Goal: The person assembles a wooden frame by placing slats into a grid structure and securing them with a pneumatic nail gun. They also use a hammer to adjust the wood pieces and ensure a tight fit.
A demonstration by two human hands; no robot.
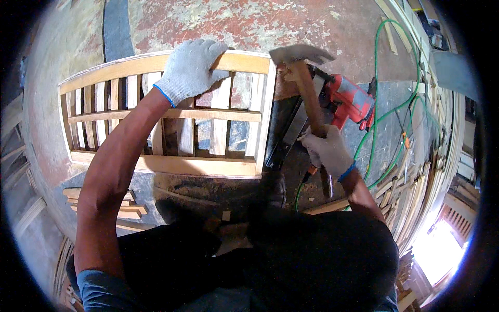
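The left hand (191,70), in a white knit glove with a blue cuff, lays its fingers (221,52) curled over the top rail of the slatted wooden frame (166,164), gripping it near the frame's right end. The right hand (328,152), gloved the same way, has its fingers closed around the wooden handle of a hammer (304,78), whose metal head hangs just above the frame's upper right corner.

Judging from how it lies, the frame looks nearly assembled: top rail, middle rail, bottom rail and both end posts are joined, and the upright slats stand in place between them. The corner under the hammer head seems to be the joint being driven home; whether it is fully seated cannot be told.

The frame is pale, unfinished wood, lying flat on a worn, red-stained floor (234,21). Just right of the frame rests a red nail gun (345,99), with a green hose (382,114) looping beyond it. Loose wood strips (127,208) lie below the frame's lower left corner
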